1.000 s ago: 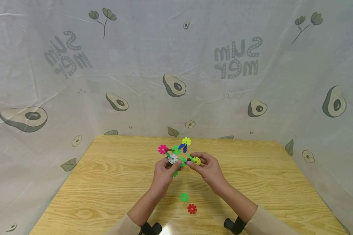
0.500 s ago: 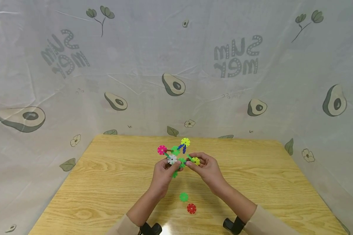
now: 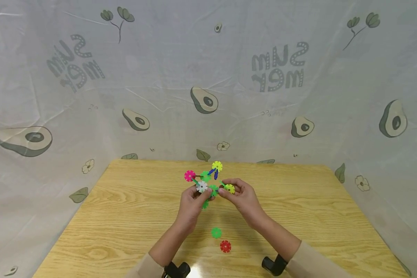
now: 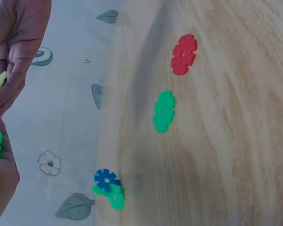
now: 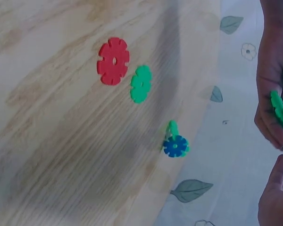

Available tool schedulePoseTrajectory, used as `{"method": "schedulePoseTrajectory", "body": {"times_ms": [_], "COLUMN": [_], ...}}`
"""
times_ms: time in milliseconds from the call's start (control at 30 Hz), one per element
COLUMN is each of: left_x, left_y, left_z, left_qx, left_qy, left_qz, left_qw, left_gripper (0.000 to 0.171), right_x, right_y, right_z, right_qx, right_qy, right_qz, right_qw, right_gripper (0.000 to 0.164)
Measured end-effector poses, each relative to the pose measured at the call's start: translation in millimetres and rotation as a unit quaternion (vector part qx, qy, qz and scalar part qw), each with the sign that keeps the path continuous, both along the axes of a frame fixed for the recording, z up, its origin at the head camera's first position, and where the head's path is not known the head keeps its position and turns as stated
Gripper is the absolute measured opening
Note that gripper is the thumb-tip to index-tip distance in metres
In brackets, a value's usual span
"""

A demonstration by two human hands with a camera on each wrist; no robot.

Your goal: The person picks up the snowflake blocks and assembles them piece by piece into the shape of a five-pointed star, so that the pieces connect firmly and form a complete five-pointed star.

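Several linked discs [image 3: 205,176] are held up above the counter [image 3: 299,216], your left hand [image 3: 190,204] pinching beside the white disc [image 3: 201,187], your right hand [image 3: 244,199] pinching by the lower yellow disc [image 3: 230,189]. Expect light, stiff plastic that could twist loose, so grip close to the slots. You have open room on either side, with a loose green disc [image 3: 216,233] and red disc [image 3: 225,246] nearer you.
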State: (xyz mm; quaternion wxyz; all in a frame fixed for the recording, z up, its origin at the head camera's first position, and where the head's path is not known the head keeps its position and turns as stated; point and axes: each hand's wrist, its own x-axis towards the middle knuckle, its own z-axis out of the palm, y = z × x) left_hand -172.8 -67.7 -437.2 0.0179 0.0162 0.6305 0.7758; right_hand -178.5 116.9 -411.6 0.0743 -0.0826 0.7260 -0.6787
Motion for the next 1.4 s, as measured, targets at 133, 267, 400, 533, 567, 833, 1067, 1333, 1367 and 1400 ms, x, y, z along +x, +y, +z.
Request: {"method": "schedulePoseTrajectory", "body": {"times_ms": [133, 267, 400, 533, 567, 833, 1067, 1333, 1367, 1400], "left_x": [-1.5, -2.3, -1.7, -1.2, -1.2, -1.6, 0.1, 2.4, 2.8, 3.2], "left_y": [-2, -4, -6, -7, -7, -5, -3, 1, 1, 2], "left_z": [4.2, 7.3, 8.0, 8.9, 9.1, 11.7, 12.8, 9.5, 9.0, 8.6], "left_qx": [0.003, 0.009, 0.009, 0.010, 0.008, 0.015, 0.019, 0.027, 0.030, 0.033], "left_qy": [0.000, -0.008, -0.014, -0.017, -0.016, -0.023, -0.021, -0.014, -0.013, -0.012], "left_qz": [-0.005, -0.007, -0.015, -0.023, -0.024, -0.015, -0.011, -0.007, -0.006, -0.005], "left_qw": [1.0000, 0.9999, 0.9998, 0.9996, 0.9996, 0.9995, 0.9995, 0.9995, 0.9994, 0.9994], "left_gripper": [0.024, 0.021, 0.021, 0.022, 0.023, 0.021, 0.023, 0.024, 0.024, 0.024], "right_x": [-1.5, -4.1, -6.8, -8.0, -8.0, -6.2, -4.5, -1.3, -1.0, -0.7], "right_y": [4, 9, 16, 23, 24, 23, 21, 15, 14, 13], "right_z": [0.7, 0.6, 0.6, 1.5, 1.7, 4.6, 6.2, 5.4, 5.2, 5.1], "right_qx": [-0.031, -0.047, -0.023, 0.009, 0.015, 0.002, -0.009, -0.011, -0.015, -0.019], "right_qy": [0.014, 0.030, 0.080, 0.116, 0.117, 0.057, 0.026, 0.007, 0.005, 0.003], "right_qz": [0.039, 0.079, 0.115, 0.115, 0.111, 0.079, 0.077, 0.050, 0.048, 0.046], "right_qw": [0.999, 0.995, 0.990, 0.987, 0.987, 0.995, 0.997, 0.999, 0.999, 0.999], "right_gripper": [0.045, 0.049, 0.047, 0.042, 0.041, 0.040, 0.046, 0.044, 0.043, 0.043]}}
